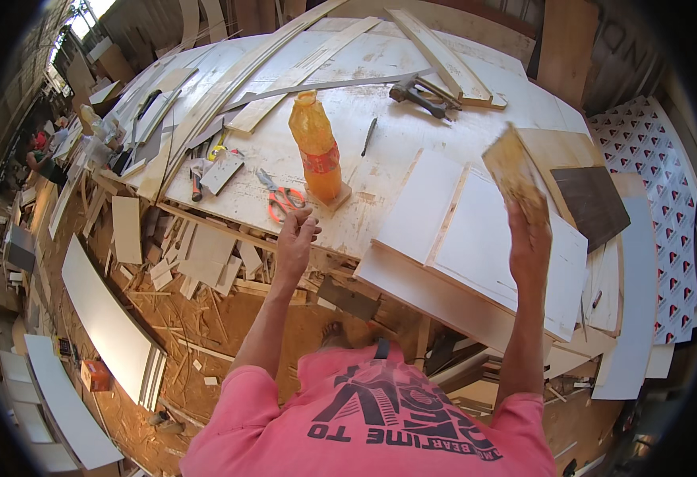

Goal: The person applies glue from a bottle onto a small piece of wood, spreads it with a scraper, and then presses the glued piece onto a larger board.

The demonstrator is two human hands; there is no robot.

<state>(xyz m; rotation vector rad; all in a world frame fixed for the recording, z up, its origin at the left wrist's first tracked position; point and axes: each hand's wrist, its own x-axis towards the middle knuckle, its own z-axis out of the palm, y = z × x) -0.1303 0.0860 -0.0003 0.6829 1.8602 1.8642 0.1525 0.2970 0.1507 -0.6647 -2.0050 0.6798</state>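
Observation:
My right hand [527,229] grips a thin, stained piece of wood [506,158], held upright above white-faced boards [479,226] at the bench's right side. My left hand [298,229] has its fingers curled near the bench's front edge, just below orange-handled scissors [283,197]; whether anything small is between its fingertips cannot be told. Beyond it, a plastic bottle [318,149] with orange-yellow contents stands on a small wooden block [339,197]. A dark pencil-like tool [369,137] lies right of the bottle. Farther back lies a nail gun or stapler [423,98].
Long wooden strips [229,89] cross the bench's left half. A hammer [196,185] and a tape measure [217,152] lie near its front edge. Wood offcuts [205,256] are heaped below. Long white panels [110,322] stand on the left. A person [41,161] is far left.

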